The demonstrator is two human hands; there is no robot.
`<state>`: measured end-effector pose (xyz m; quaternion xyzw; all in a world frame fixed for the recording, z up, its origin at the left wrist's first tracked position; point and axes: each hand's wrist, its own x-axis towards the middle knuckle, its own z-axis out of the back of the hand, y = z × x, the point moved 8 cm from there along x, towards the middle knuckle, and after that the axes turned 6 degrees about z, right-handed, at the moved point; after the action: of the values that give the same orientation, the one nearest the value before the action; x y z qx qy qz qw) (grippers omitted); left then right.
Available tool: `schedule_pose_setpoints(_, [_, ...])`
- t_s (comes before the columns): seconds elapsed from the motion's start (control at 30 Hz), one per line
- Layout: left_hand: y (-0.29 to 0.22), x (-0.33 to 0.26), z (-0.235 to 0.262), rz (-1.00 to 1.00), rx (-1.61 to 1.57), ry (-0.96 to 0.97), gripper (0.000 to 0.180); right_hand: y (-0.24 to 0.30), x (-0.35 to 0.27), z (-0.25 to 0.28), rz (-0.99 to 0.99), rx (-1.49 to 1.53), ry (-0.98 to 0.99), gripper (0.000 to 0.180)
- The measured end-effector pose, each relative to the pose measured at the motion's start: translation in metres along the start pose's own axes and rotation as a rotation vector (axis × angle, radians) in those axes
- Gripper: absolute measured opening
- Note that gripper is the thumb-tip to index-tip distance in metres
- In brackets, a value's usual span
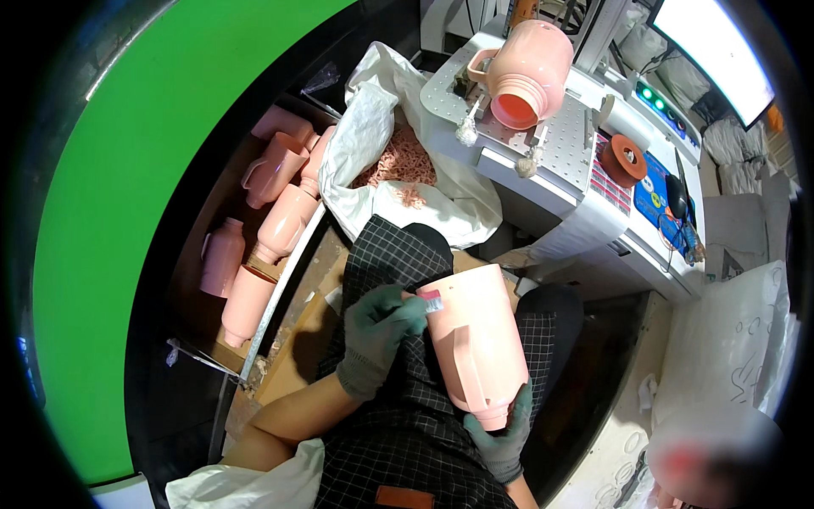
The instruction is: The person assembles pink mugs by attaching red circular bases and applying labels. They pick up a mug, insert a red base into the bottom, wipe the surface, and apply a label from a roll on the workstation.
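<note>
Across my lap lies a pink plastic jug (pixel 485 339) with a side handle, its wide end away from me and its threaded neck toward me. My right hand (pixel 504 437), in a grey-green glove, is closed round the neck end. Beside the wide end, my gloved left hand (pixel 377 331) pinches a small flat blade-like piece (pixel 432 301), silvery with a dark pink part. That piece is against or very close to the jug's side near its rim; I cannot tell which.
A white sack (pixel 339 161) holds pink plastic shavings (pixel 403 161). Left of it, several pink jugs (pixel 288 219) lie in a bin beside a green surface (pixel 93 254). Another jug (pixel 530 64) rests on a perforated metal plate (pixel 564 140), near a brown tape roll (pixel 623 161) and a bright screen (pixel 716 51).
</note>
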<state>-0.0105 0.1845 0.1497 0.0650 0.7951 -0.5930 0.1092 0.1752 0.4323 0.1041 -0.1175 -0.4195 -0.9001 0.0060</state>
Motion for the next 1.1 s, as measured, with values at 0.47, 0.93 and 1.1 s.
schedule_pose_setpoints(0.47, [0.037, 0.003, 0.007, 0.031, 0.229, -0.107, 0.021, 0.052, 0.032, 0.014, 0.216, -0.196, 0.033, 0.079])
schedule_pose_setpoints(0.93, [-0.088, 0.138, -0.300, -0.767, 0.684, 0.630, 0.016, 0.022, 0.031, 0.006, 0.031, 0.184, -0.006, 0.081])
schedule_pose_setpoints(1.1, [-0.020, 0.010, -0.410, -1.087, 0.939, 1.100, 0.020, 0.003, 0.026, 0.015, 0.088, 0.275, -0.107, 0.077])
